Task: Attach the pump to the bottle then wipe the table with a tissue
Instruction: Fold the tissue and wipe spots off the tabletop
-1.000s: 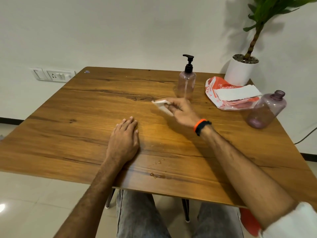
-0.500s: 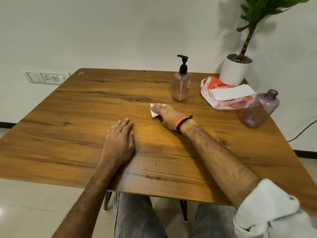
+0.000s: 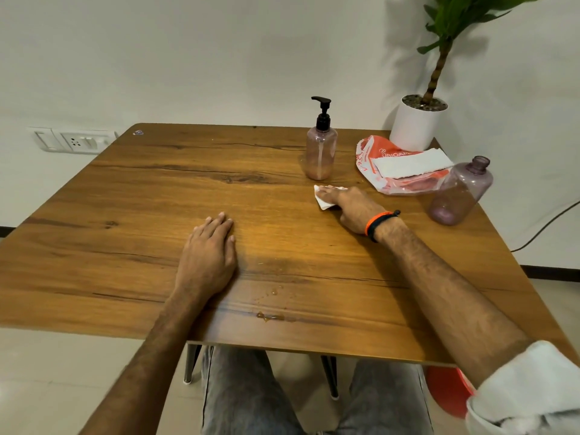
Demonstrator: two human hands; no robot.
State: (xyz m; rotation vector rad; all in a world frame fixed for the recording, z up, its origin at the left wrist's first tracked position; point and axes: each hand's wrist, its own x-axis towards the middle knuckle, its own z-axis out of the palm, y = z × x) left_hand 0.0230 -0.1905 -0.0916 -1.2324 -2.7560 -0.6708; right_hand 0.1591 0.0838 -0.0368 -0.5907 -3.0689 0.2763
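Note:
A pink see-through bottle (image 3: 320, 155) stands upright at the back of the wooden table (image 3: 141, 215), with its black pump (image 3: 322, 113) fitted on top. Just in front of the bottle my right hand (image 3: 353, 208) presses a small white tissue (image 3: 321, 200) flat onto the table, fingers stretched over it. My left hand (image 3: 208, 255) rests palm down on the table's middle, holding nothing. A few drops of liquid (image 3: 270, 316) lie near the front edge.
A second purple bottle (image 3: 458, 193) without a cap stands at the right edge. Behind it lies an orange tissue packet (image 3: 373, 158) with a white sheet (image 3: 411, 163) on top, and a white plant pot (image 3: 414, 124) occupies the back right corner.
My right hand brought the tissue down from a lifted pinch onto the table and slid it to the right, in front of the pump bottle. My left hand stayed put.

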